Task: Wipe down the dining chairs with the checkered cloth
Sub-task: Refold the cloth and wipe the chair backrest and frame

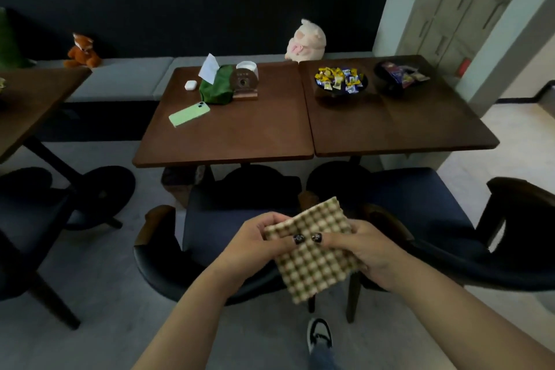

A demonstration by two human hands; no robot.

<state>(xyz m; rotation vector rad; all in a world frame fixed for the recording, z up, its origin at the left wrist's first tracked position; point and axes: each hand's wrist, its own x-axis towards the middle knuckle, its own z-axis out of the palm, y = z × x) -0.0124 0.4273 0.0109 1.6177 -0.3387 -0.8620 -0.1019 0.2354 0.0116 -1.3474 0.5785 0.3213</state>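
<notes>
The left hand (258,239) and right hand (363,246) each pinch a side of the cloth (315,249) with thumb and fingers, holding it in the air over the nearest chair (168,267) – likely squaring it into a pad before wiping – just off the bench's (228,135) near edge.

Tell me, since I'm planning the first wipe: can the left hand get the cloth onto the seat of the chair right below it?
Probably yes. The left hand grips the checkered cloth together with the right hand, directly above the chair seat, with nothing lying between them.
</notes>
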